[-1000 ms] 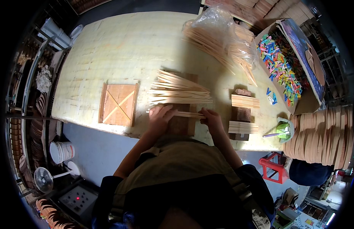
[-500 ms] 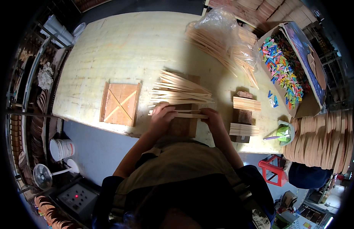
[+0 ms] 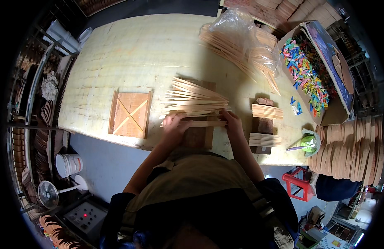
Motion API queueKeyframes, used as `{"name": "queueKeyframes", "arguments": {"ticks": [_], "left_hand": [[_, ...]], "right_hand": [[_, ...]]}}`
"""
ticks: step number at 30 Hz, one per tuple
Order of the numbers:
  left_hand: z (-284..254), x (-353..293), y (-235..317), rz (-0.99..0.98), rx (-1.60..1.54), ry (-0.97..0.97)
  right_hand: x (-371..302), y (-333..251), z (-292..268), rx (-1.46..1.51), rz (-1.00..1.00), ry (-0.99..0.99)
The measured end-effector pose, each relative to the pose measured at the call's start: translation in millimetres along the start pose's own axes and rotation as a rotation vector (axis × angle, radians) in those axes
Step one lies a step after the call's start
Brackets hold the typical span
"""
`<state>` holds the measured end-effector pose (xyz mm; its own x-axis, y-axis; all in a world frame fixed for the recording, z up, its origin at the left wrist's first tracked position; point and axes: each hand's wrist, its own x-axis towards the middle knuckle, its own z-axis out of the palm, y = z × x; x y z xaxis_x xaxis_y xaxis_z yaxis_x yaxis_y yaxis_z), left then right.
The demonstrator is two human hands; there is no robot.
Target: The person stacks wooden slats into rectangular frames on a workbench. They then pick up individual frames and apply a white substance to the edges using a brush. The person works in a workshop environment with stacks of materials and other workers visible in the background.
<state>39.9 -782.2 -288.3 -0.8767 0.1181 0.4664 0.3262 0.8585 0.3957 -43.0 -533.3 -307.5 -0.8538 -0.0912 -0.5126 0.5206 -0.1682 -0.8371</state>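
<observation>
Near the table's front edge, my left hand (image 3: pixel 174 126) is closed round the left end of pale wooden strips (image 3: pixel 206 123). Pinched fingers of my right hand (image 3: pixel 234 124) are at the right end of the same strips; whether they also touch the pile just beyond is unclear. That pile of loose wooden strips (image 3: pixel 196 97) fans out over a brown board (image 3: pixel 204 141), partly hidden by the strips and my hands. To the left lies a wooden frame (image 3: pixel 129 114) with two thin strips crossed in an X.
Two bundles of short strips (image 3: pixel 266 111) rest across dark blocks at the right. Beyond them are a carton of coloured clothes pegs (image 3: pixel 306 76), a green cup (image 3: pixel 308 144) with a brush-like handle, and plastic-wrapped strips (image 3: pixel 237 45). A red stool (image 3: pixel 297 182) stands below the table edge.
My right hand has shifted slightly up, its fingertips nearer the pile. The strips between my hands, earlier spread apart, now lie close together.
</observation>
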Motion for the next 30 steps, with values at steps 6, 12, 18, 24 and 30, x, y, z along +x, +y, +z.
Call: {"name": "queueKeyframes", "arguments": {"ticks": [6, 12, 18, 24, 30], "left_hand": [[7.6, -2.0, -3.6, 0.028, 0.007, 0.047], [4.5, -3.3, -6.3, 0.047, -0.020, 0.011], [2.8, 2.2, -2.5, 0.061, -0.033, -0.001], [5.2, 0.6, -4.8, 0.058, -0.014, 0.003], [6.7, -0.3, -5.3, 0.079, 0.028, 0.028]], "right_hand": [[-13.3, -7.6, -0.6, -0.119, 0.016, -0.040], [-9.3, -13.7, -18.7, -0.376, 0.055, -0.115], [-16.4, -20.2, -12.0, -0.246, 0.081, -0.079], [-6.1, -6.7, -2.0, -0.050, 0.036, 0.010], [-6.7, -7.0, -4.2, -0.050, 0.023, 0.015]]}}
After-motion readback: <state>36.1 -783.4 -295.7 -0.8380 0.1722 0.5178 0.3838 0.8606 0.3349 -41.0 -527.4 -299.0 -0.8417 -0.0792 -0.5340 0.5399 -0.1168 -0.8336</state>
